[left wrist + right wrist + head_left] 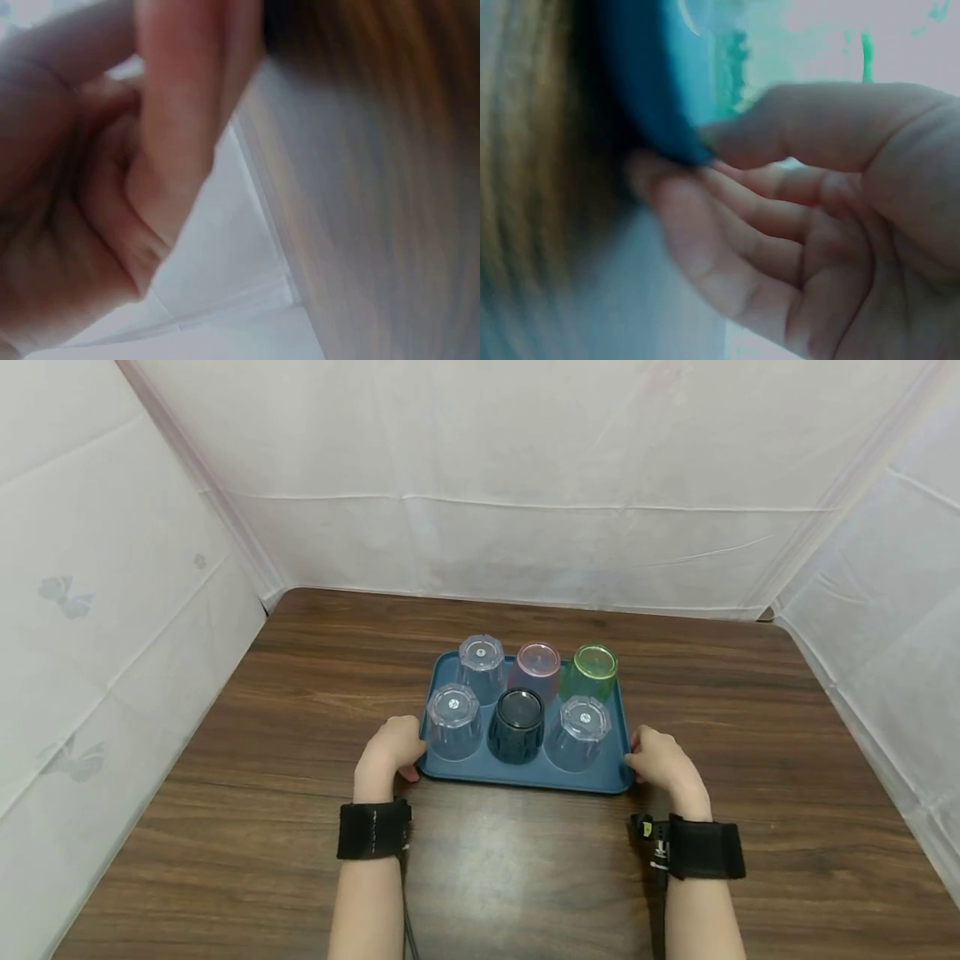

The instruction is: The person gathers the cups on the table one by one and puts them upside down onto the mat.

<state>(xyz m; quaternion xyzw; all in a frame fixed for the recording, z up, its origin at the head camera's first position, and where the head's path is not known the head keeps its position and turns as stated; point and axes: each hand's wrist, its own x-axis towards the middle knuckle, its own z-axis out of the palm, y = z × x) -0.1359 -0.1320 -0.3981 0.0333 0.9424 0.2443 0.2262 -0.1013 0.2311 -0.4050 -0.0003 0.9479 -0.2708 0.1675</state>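
A blue rectangular tray (480, 770) carries several upside-down plastic cups in two rows. Its back row has a clear cup (481, 667), a pink cup (538, 664) and a green cup (595, 664). In front stand a clear cup (454, 720), a dark cup (519, 725) and another clear cup (583, 731). My left hand (392, 747) grips the tray's left edge near the front corner; the left wrist view shows curled fingers (176, 97), but not their contact. At the opposite edge, my right hand (663, 760) pinches the tray rim (649, 82) between thumb and fingers.
The tray is over a dark brown wooden table (750, 710). White sheeting (487, 543) hangs behind the table and along both sides. Each wrist wears a black strap (373, 829), and a thin cable (408, 927) runs beside the left forearm.
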